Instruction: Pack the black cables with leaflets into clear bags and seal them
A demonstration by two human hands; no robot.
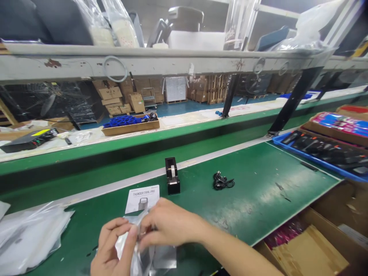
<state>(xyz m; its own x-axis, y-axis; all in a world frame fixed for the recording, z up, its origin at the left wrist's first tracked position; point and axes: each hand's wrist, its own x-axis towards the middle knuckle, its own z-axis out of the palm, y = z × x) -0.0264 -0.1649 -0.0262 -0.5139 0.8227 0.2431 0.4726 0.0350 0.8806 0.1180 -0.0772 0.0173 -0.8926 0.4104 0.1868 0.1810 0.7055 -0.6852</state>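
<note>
Head view: you have both hands at the near edge of the green mat (258, 184), pinched together on a clear plastic bag (155, 257) that lies just below the tape dispenser (172, 177). Your left hand (113, 249) has its fingers curled and clamped on the bag's left side, and your right hand (169, 226) closes thumb and fingertips on the bag's top edge, touching the left hand. A printed leaflet (142, 198) lies flat just left of and below the tape dispenser, its lower edge tucked behind the bag and your right hand. To the right of the tape dispenser a small coiled black cable (222, 181) sits alone, and beyond it the mat runs bare to its right edge, where a blue tray (319, 163) of dark parts and open cardboard boxes (313, 245) border it. Far left of the tape dispenser a pile of plastic sheeting (28, 234) overlaps the mat's left end and is cut off by the frame. Behind the tape dispenser a pale strip and a raised green rail close off the mat. What the bag holds is hard to make out through the glare and your fingers, and the bag's lower part and your left wrist are cut off at the bottom.
</note>
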